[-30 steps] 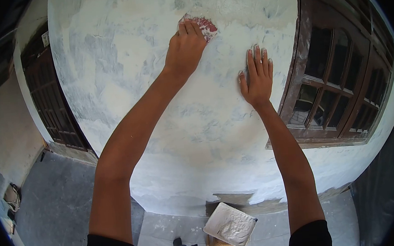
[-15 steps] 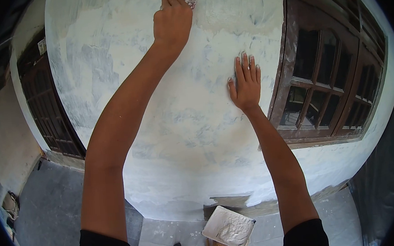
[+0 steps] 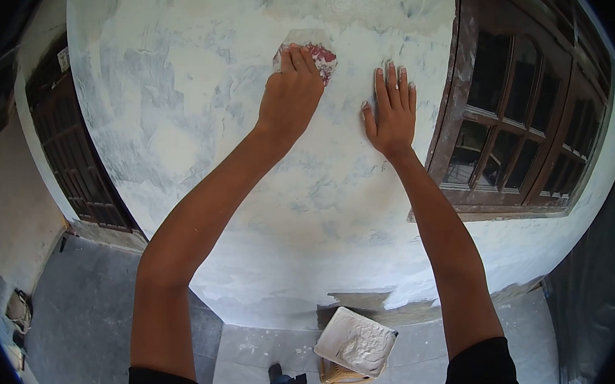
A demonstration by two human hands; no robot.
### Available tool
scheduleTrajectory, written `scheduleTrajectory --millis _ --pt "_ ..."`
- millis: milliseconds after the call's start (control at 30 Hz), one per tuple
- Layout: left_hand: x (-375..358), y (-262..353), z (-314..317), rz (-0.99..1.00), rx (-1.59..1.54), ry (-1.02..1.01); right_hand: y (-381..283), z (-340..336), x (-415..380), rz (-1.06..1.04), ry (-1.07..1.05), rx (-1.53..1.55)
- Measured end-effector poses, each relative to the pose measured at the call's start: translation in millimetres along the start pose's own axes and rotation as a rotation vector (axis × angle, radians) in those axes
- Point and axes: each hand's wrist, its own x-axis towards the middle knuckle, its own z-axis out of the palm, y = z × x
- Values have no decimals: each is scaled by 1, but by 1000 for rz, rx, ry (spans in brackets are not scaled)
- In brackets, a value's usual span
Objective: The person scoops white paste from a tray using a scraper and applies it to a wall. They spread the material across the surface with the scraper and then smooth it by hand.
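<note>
My left hand (image 3: 291,92) grips a flat putty scraper (image 3: 324,59), reddish and smeared with white, pressed against the wall (image 3: 300,185). Fingers cover part of the scraper, and its pale grey outer part shows above the fingertips. To the right, my right hand (image 3: 392,117) lies open on the wall with fingers stretched upward and whitish fingertips. The wall surface is patchy white, cream and grey-blue. Below, a shallow tray (image 3: 331,332) holds white putty (image 3: 363,343) and sits tilted on a yellowish-brown stool (image 3: 334,372).
On the right is a brown wooden window (image 3: 531,102) with glass panes, close to my right hand. A dark door (image 3: 77,156) stands at the left. Grey floor tiles (image 3: 107,301) extend below, and my foot (image 3: 275,372) shows beside the tray.
My left hand has moved down and slightly right along the wall with the scraper, and more of the scraper shows. My right hand remains flat on the wall. The view has shifted slightly.
</note>
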Motion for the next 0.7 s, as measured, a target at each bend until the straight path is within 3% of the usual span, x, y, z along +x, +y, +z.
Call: scheduleTrajectory --millis 200,233,300,333,533,700 --pt "72 -34 -26 -230 -80 90 0 1 1 18 -9 17" --pt "87 -39 -17 -226 -83 96 0 1 1 21 -4 11" --pt "112 -45 3 -183 53 339 1 2 1 19 -8 20" --pt "118 -43 11 -170 32 258 2 2 0 24 -9 21" --pt "39 10 29 -66 168 124 1 0 0 28 -7 45" --pt "-9 24 -5 67 107 26 1 0 -1 37 -15 40"
